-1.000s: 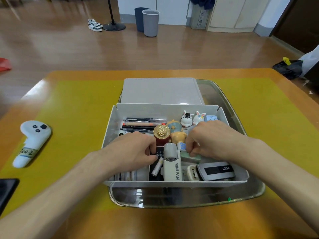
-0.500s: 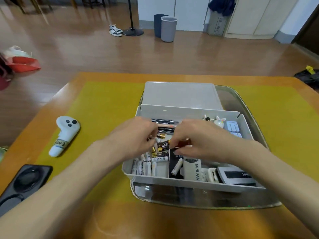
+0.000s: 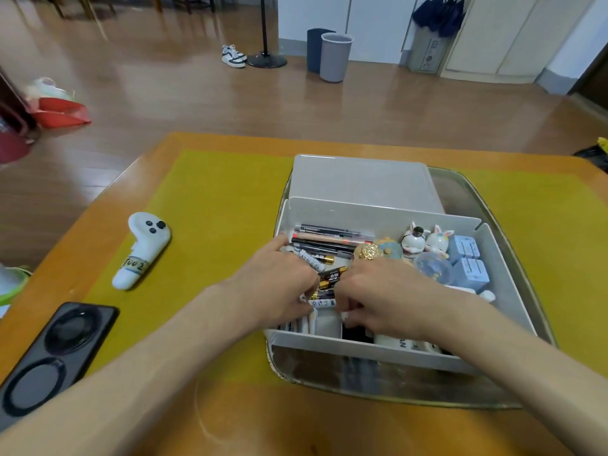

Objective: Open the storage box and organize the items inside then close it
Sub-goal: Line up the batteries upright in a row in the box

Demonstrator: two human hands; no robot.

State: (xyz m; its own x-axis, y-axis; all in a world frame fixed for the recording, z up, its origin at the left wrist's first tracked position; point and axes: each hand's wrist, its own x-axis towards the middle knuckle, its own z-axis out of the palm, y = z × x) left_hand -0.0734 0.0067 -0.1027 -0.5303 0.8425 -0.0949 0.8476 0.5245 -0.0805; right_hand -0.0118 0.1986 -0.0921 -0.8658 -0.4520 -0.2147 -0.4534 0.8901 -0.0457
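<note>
Both hands curled | left hand (image 3: 279, 281), right hand (image 3: 378, 291) | among batteries (image 3: 330, 278)

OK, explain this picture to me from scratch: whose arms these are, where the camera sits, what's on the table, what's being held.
There is no machine here. A person wears a camera on the head, so you look down along their own two bare arms. The left hand and right hand both reach into an open white storage box, which sits in a clear tray on a yellow mat. Their fingers are curled among loose batteries; exactly what each one pinches is hidden. The box also holds pens, small animal figurines and small blue boxes. Left of the tray lie a white controller and a black phone.
</note>
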